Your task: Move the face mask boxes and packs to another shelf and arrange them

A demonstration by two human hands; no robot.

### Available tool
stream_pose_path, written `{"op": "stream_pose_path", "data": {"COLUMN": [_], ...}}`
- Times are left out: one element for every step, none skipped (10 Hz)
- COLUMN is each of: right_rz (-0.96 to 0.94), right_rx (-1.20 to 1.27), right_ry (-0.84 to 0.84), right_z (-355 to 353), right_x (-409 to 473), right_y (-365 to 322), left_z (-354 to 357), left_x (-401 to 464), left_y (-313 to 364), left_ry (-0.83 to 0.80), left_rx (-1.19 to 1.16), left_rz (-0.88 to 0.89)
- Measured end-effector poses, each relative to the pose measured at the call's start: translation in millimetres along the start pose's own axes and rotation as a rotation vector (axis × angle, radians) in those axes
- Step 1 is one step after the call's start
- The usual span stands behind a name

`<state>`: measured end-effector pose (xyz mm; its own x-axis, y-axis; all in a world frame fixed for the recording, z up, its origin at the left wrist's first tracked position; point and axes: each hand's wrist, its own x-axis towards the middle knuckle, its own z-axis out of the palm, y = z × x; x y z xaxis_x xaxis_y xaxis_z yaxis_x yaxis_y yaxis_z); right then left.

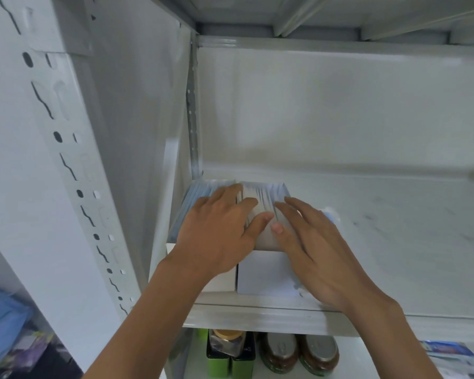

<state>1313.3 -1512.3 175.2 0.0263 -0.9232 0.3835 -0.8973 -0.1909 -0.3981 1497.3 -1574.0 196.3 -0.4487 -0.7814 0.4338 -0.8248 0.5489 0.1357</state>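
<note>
Both hands flat and open: left hand [216, 231] and right hand [312, 242] press mask packs [260, 198] atop white boxes [266, 274], shelf's [257, 315] front-left corner. Best to square edges gently, flush to the side wall.

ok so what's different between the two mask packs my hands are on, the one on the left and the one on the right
The left pack looks blue, the right pack white to grey. The left pack sits in the corner next to the shelf's side wall; the right pack lies beside it toward the open shelf. The left hand covers much of the left pack and reaches across onto the right pack, while the right hand is at the right pack's outer edge. Both lie flat on white boxes.
</note>
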Motion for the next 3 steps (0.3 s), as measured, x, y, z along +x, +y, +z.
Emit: {"op": "stream_pose_path", "data": {"right_rz": [0.032, 0.019, 0.071], "right_rx": [0.062, 0.108, 0.143], "right_ry": [-0.088, -0.120, -0.039], "right_z": [-0.3, 0.6, -2.9], "right_x": [4.4, 4.7, 1.3], "right_y": [-1.9, -1.8, -4.6], "left_z": [1.2, 1.2, -4.2], "left_x": [0.8, 0.1, -4.7], "left_y": [0.1, -1.8, -1.3], "left_ry": [-0.065, 0.007, 0.142], "left_rx": [-0.010, 0.005, -0.028], "left_rz": [0.004, 0.029, 0.056]}}
